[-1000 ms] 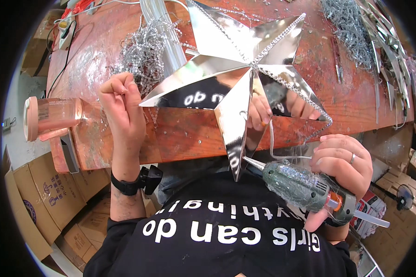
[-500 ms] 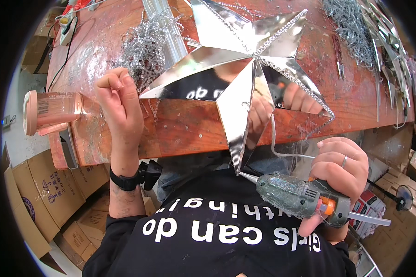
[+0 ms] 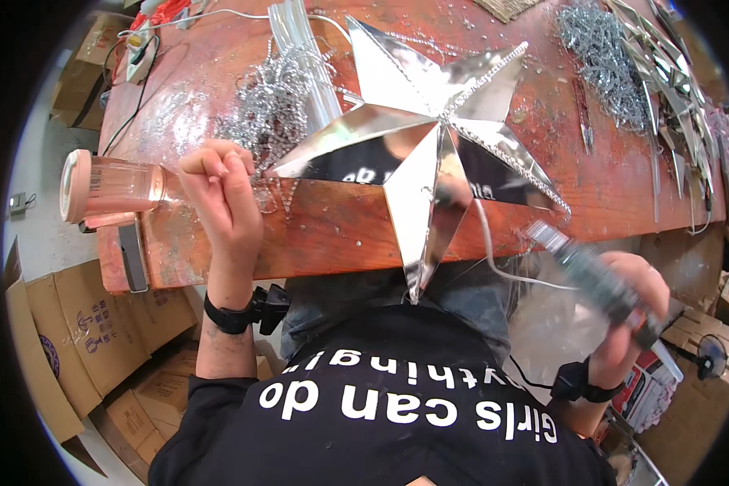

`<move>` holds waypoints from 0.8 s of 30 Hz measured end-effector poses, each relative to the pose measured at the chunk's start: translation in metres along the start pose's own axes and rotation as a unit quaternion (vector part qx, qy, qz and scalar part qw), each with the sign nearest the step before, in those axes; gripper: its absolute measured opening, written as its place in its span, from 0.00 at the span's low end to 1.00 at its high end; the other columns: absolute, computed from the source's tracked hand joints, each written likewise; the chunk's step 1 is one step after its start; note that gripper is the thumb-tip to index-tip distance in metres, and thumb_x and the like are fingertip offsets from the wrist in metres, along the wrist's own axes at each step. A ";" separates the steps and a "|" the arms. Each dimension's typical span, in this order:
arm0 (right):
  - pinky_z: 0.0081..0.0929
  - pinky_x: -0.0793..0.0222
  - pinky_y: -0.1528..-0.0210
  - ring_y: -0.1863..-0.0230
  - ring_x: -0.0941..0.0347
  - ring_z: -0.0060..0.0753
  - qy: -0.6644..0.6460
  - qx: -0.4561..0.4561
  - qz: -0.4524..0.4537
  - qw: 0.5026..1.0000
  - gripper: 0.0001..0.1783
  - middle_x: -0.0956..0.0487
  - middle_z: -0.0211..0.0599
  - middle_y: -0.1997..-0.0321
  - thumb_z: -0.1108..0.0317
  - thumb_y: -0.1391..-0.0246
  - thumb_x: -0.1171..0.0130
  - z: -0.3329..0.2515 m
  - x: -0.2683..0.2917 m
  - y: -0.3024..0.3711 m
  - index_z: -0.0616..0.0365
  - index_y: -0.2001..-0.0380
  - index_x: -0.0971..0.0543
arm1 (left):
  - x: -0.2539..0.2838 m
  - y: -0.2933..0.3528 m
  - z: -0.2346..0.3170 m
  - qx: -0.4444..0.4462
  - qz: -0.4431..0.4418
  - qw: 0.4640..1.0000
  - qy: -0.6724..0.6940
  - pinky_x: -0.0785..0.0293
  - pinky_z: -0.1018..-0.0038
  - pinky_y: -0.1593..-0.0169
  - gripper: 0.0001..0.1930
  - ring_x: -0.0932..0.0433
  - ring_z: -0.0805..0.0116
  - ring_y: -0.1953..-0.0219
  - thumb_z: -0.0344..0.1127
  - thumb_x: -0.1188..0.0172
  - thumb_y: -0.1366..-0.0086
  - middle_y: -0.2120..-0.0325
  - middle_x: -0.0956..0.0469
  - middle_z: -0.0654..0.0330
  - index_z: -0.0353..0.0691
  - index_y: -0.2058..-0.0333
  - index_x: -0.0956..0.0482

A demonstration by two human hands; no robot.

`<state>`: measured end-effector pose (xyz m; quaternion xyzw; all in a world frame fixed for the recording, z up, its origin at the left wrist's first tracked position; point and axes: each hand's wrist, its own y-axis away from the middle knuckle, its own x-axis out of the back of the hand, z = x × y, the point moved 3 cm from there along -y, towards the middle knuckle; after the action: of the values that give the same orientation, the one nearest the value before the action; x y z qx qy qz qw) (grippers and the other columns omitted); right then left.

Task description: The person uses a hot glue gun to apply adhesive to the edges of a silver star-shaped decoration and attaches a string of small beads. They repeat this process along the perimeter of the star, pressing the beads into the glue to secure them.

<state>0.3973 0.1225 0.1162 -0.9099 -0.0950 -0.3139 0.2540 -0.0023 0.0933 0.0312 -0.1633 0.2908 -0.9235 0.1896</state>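
- Red wood table [image 3: 332, 243], scratched and messy, with brown boxes [image 3: 97, 324] low on the left and a fan [image 3: 711, 356] low on the right.
- Near the left edge, a pink cup [image 3: 117, 188]; farther in, clear rods [image 3: 304, 73] beside a heap of silver beads [image 3: 263, 109].
- At the front of the table, a shiny star [image 3: 441, 121], with its bottom point poking out past the edge.
- Bead lines [image 3: 486, 79] along three arms; none to be seen along the left arm or the bottom arm.
- Close to the left point, left hand [image 3: 227, 194], fingers curled in and thumb tucked against them. Cannot tell if pinching anything.
- In the right hand [image 3: 636, 283], fingers wrapped around a green glue gun [image 3: 595, 279], blurry from moving.
- Just changed: gun gone from the bottom point, now up and to the right, with its nose near the right point. Cannot tell if touching.
- For the work, seems to mean no glue going onto the bottom point right now.
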 end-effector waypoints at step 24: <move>0.33 0.27 0.64 0.65 0.25 0.41 -0.246 0.095 -0.452 0.852 0.07 0.24 0.36 0.71 0.70 0.47 0.39 -0.056 -0.104 0.021 0.57 0.64 0.24 | 0.030 0.053 0.041 0.221 -0.080 0.966 0.110 0.32 0.78 0.56 0.13 0.31 0.75 0.62 0.21 0.46 0.34 0.63 0.32 0.61 0.41 0.56 0.37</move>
<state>0.2934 0.0737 0.0808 -0.7852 -0.5849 -0.1494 0.1378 0.0023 0.0200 0.0370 -0.0374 0.0848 -0.9892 0.1133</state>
